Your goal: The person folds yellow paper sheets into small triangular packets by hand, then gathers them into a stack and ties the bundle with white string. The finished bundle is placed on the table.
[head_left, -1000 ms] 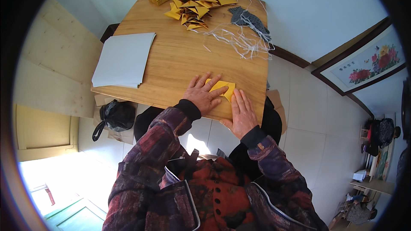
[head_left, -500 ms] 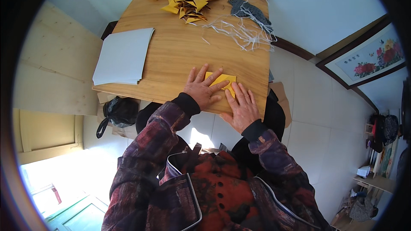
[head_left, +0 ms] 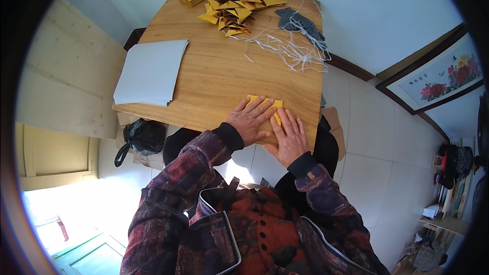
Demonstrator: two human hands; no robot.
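Yellow folded paper [head_left: 278, 104] lies on the worktop [head_left: 214, 81] near the centre of the frame. The left hand [head_left: 249, 124] rests flat over it, fingers closer together than half a second ago; the right hand [head_left: 291, 138] lies at its lower right, fingers slightly spread.

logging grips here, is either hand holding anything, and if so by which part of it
Nothing appears gripped: the left hand and right hand lie open, their fingers over the yellow paper on the table.
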